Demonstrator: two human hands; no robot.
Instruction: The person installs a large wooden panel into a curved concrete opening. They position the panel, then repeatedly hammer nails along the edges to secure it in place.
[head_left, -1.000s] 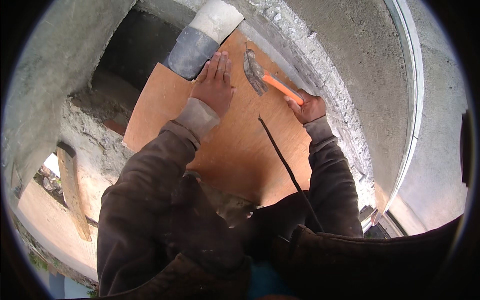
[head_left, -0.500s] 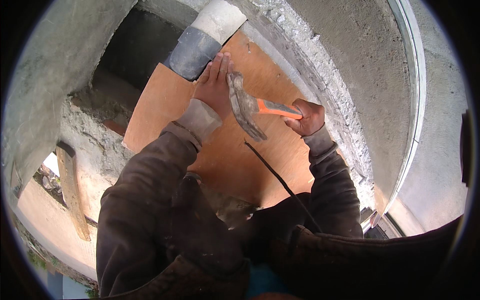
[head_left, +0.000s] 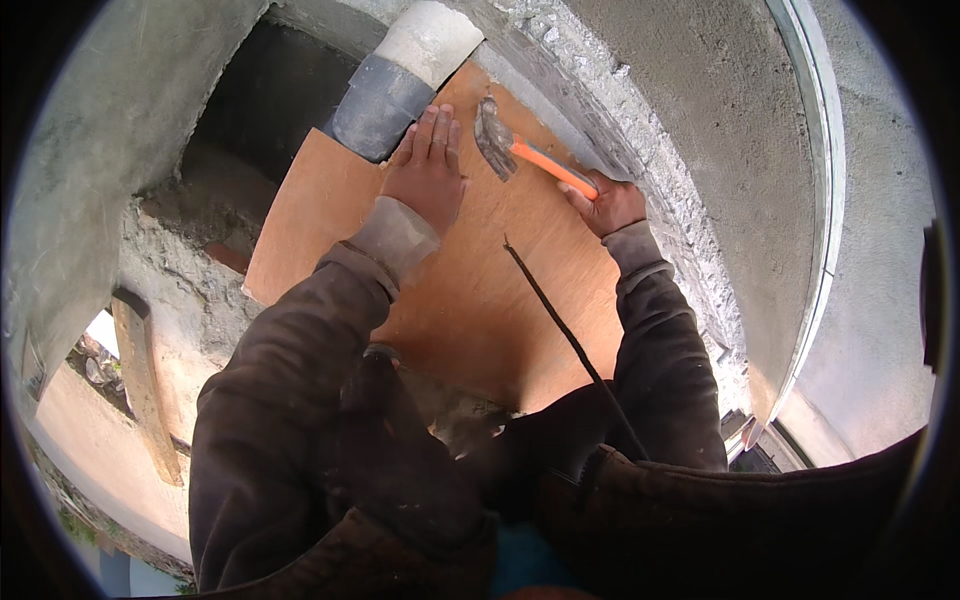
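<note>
My left hand [head_left: 428, 178] lies flat on an orange-brown wooden board [head_left: 480, 300], fingers stretched out beside the grey end of a pipe elbow [head_left: 382, 105]. In my right hand [head_left: 612, 208] is a claw hammer with an orange handle [head_left: 552, 165]. Its worn metal head [head_left: 493, 140] is over the upper part of the board, to the right of my left fingers. The board fits around the pipe at a notch in its upper edge. A thin dark rod [head_left: 560, 330] slants across the view between my forearms.
A dark opening [head_left: 270, 95] lies left of the pipe. Rough broken concrete [head_left: 640, 130] edges the board on the right, with a plastered wall [head_left: 720, 110] beyond it. At the left, a wooden strip [head_left: 145, 385] leans by a gap in the masonry.
My right hand has turned the hammer, and its head has gone farther up and away over the board, pointing more forward. My left hand stays pressed on the board.
</note>
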